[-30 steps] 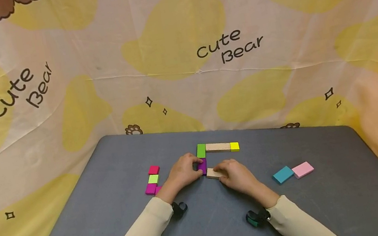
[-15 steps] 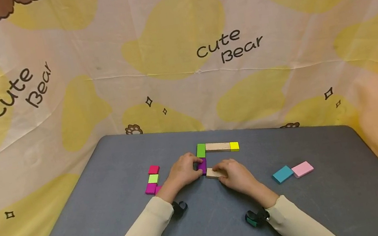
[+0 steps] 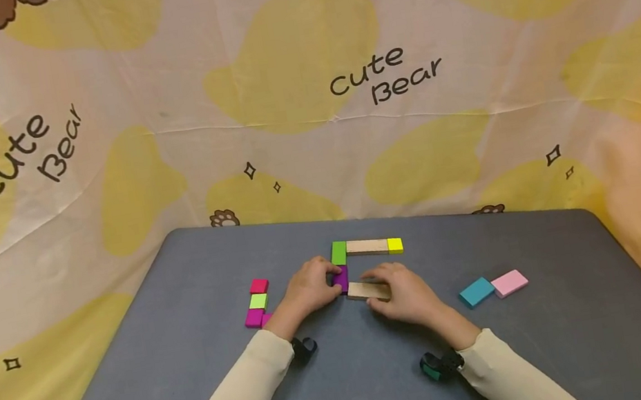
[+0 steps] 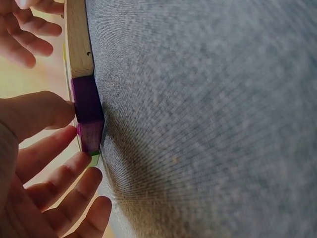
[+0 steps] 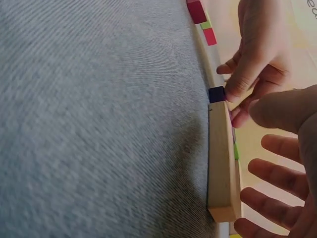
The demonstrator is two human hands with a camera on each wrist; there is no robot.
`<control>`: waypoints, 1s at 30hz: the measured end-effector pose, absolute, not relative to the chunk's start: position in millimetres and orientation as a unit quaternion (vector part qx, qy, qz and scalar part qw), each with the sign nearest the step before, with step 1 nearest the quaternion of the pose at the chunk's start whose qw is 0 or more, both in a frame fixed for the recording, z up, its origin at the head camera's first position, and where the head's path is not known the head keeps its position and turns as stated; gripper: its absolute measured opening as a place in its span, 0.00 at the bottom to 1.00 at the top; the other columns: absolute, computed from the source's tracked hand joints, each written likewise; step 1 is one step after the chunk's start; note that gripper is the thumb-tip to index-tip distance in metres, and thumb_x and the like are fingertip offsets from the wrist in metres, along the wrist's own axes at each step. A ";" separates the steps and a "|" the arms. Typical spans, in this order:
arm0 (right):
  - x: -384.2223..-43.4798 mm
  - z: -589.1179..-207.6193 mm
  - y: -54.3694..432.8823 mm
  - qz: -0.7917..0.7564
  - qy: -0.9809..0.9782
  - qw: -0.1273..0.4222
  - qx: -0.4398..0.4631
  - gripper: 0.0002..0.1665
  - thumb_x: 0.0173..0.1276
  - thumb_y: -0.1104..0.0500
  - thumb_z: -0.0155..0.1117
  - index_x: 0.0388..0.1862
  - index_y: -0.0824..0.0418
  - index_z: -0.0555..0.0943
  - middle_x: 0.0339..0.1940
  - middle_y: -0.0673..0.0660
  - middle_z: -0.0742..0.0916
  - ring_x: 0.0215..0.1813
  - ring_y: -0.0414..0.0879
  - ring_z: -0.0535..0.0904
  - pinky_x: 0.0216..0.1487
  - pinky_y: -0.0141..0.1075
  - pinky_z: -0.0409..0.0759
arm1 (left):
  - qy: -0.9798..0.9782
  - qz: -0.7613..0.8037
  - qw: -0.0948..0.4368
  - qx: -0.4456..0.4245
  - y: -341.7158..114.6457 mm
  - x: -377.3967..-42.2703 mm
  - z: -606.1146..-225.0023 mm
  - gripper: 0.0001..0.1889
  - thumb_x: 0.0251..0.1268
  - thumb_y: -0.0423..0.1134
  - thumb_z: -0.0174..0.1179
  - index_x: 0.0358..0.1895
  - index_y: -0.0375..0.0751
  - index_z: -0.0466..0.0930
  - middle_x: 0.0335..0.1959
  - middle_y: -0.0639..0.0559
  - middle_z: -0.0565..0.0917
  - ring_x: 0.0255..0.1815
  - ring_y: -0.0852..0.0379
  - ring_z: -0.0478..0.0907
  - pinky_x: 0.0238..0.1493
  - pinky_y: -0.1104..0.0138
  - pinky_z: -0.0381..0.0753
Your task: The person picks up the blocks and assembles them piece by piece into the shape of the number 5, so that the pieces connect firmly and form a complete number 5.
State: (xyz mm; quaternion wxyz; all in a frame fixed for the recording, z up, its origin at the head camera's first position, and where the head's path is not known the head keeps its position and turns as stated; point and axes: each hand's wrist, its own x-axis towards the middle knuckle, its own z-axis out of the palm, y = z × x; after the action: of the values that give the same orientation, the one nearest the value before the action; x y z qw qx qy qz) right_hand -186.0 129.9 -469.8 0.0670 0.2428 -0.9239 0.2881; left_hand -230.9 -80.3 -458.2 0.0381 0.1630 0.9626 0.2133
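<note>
A purple block (image 3: pixel 341 280) lies flat on the table below a green block (image 3: pixel 339 253), in line with it. My left hand (image 3: pixel 309 287) pinches it between thumb and index finger, the other fingers spread in the left wrist view. A plain wooden block (image 3: pixel 365 290) extends rightward from the purple block's near end, its end against it. Around the wooden block's right end, my right hand (image 3: pixel 407 292) holds thumb and fingers apart. In the right wrist view the fingers (image 5: pixel 277 171) are straight and stand off the wooden block (image 5: pixel 220 163).
A second wooden block (image 3: pixel 367 247) and a yellow block (image 3: pixel 395 245) run right from the green one. On the left are a red block (image 3: pixel 258 286), a lime block (image 3: pixel 258 301) and magenta blocks (image 3: pixel 254 317). A blue block (image 3: pixel 476 292) and a pink block (image 3: pixel 510 282) lie right.
My right hand has loosened from the wooden block and shifted slightly right, showing more of the block. My left hand stays at the purple block. The head view has tilted slightly.
</note>
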 end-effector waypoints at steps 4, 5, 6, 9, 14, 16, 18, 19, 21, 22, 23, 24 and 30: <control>-184.8 -466.6 134.1 0.290 -0.924 0.071 0.238 0.23 0.56 0.53 0.72 0.52 0.54 0.83 0.48 0.51 0.85 0.48 0.46 0.77 0.46 0.42 0.78 | 0.962 0.217 0.041 0.160 -79.8 -232.6 -458.8 0.16 0.53 0.43 0.70 0.46 0.45 0.87 0.48 0.47 0.82 0.51 0.49 0.79 0.51 0.55 0.79; -184.6 -466.2 135.4 0.290 -0.925 0.069 0.236 0.23 0.57 0.53 0.72 0.52 0.54 0.83 0.49 0.50 0.85 0.48 0.46 0.77 0.46 0.42 0.78 | 0.962 0.219 0.042 0.159 -79.7 -233.0 -458.8 0.16 0.53 0.43 0.70 0.46 0.45 0.87 0.48 0.47 0.82 0.51 0.49 0.79 0.51 0.55 0.79; -184.4 -466.0 136.7 0.290 -0.925 0.069 0.234 0.23 0.57 0.52 0.71 0.52 0.54 0.83 0.49 0.50 0.85 0.48 0.46 0.77 0.46 0.42 0.78 | 0.961 0.221 0.042 0.158 -79.6 -233.4 -458.8 0.16 0.53 0.43 0.70 0.46 0.45 0.87 0.48 0.47 0.82 0.51 0.49 0.79 0.51 0.55 0.79; -183.7 -465.0 140.8 0.286 -0.928 0.068 0.228 0.23 0.58 0.51 0.71 0.53 0.53 0.83 0.50 0.50 0.85 0.49 0.46 0.77 0.45 0.41 0.77 | 0.960 0.228 0.044 0.154 -79.5 -234.8 -459.5 0.16 0.53 0.43 0.71 0.46 0.45 0.87 0.48 0.47 0.82 0.51 0.49 0.79 0.51 0.55 0.79; -180.4 -461.0 150.2 0.282 -0.933 0.069 0.214 0.23 0.57 0.51 0.70 0.53 0.53 0.83 0.49 0.50 0.85 0.46 0.47 0.77 0.44 0.42 0.78 | 0.960 0.232 0.048 0.148 -78.9 -236.7 -461.8 0.15 0.53 0.43 0.71 0.45 0.46 0.87 0.47 0.48 0.82 0.49 0.50 0.79 0.50 0.56 0.79; -178.7 -459.5 154.3 0.279 -0.935 0.072 0.206 0.23 0.57 0.51 0.70 0.53 0.52 0.83 0.49 0.50 0.85 0.45 0.47 0.77 0.44 0.43 0.78 | 0.960 0.234 0.048 0.148 -79.1 -236.7 -462.2 0.15 0.53 0.43 0.71 0.45 0.46 0.87 0.47 0.48 0.82 0.49 0.50 0.79 0.50 0.56 0.79; -177.2 -458.9 158.8 0.274 -0.938 0.077 0.200 0.23 0.57 0.51 0.70 0.52 0.52 0.83 0.49 0.50 0.85 0.46 0.47 0.77 0.44 0.43 0.79 | 0.959 0.236 0.047 0.148 -79.6 -236.7 -462.7 0.15 0.52 0.43 0.71 0.45 0.46 0.87 0.47 0.48 0.82 0.49 0.50 0.79 0.50 0.56 0.79; -176.7 -458.9 161.1 0.272 -0.939 0.079 0.197 0.23 0.57 0.50 0.71 0.52 0.52 0.83 0.49 0.50 0.85 0.46 0.47 0.78 0.43 0.43 0.79 | 0.959 0.237 0.047 0.148 -79.8 -236.7 -462.9 0.15 0.52 0.43 0.71 0.45 0.46 0.87 0.47 0.48 0.82 0.50 0.50 0.79 0.50 0.56 0.79; -175.7 -458.6 165.9 0.270 -0.940 0.085 0.192 0.23 0.56 0.50 0.71 0.52 0.52 0.83 0.49 0.50 0.85 0.46 0.48 0.78 0.43 0.44 0.79 | 0.959 0.238 0.048 0.148 -80.0 -236.7 -463.4 0.15 0.53 0.43 0.71 0.45 0.46 0.87 0.47 0.48 0.82 0.49 0.51 0.79 0.50 0.56 0.79; -175.4 -458.9 168.6 0.270 -0.940 0.086 0.190 0.23 0.56 0.51 0.72 0.51 0.53 0.83 0.49 0.51 0.85 0.46 0.48 0.78 0.42 0.44 0.79 | 0.959 0.238 0.048 0.149 -80.1 -236.8 -463.6 0.15 0.52 0.43 0.71 0.45 0.46 0.87 0.47 0.48 0.82 0.49 0.51 0.79 0.49 0.56 0.79; -175.1 -458.8 171.2 0.270 -0.940 0.087 0.187 0.23 0.56 0.51 0.72 0.51 0.53 0.83 0.48 0.51 0.86 0.45 0.49 0.78 0.41 0.44 0.79 | 0.959 0.238 0.048 0.150 -80.1 -236.9 -464.0 0.15 0.53 0.43 0.71 0.45 0.46 0.87 0.46 0.48 0.82 0.49 0.51 0.79 0.49 0.56 0.79; -174.8 -458.8 173.7 0.270 -0.941 0.087 0.184 0.23 0.55 0.51 0.72 0.51 0.53 0.84 0.48 0.52 0.86 0.45 0.49 0.78 0.41 0.44 0.78 | 0.958 0.238 0.048 0.151 -80.1 -237.0 -464.1 0.16 0.53 0.43 0.71 0.46 0.46 0.87 0.46 0.48 0.82 0.49 0.51 0.79 0.49 0.56 0.79; -173.4 -460.5 189.4 0.267 -0.944 0.096 0.167 0.23 0.56 0.51 0.72 0.52 0.54 0.83 0.47 0.52 0.86 0.43 0.50 0.79 0.38 0.43 0.78 | 0.958 0.237 0.049 0.153 -79.7 -238.8 -463.9 0.16 0.53 0.43 0.70 0.46 0.45 0.87 0.46 0.48 0.82 0.49 0.51 0.79 0.49 0.55 0.79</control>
State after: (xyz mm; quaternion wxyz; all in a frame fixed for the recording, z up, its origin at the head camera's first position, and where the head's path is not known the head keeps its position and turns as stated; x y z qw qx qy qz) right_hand -173.4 189.4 -460.5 0.0960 0.1671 -0.9442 0.2671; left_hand -238.8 -79.7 -463.9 0.0486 0.1534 0.9581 0.2370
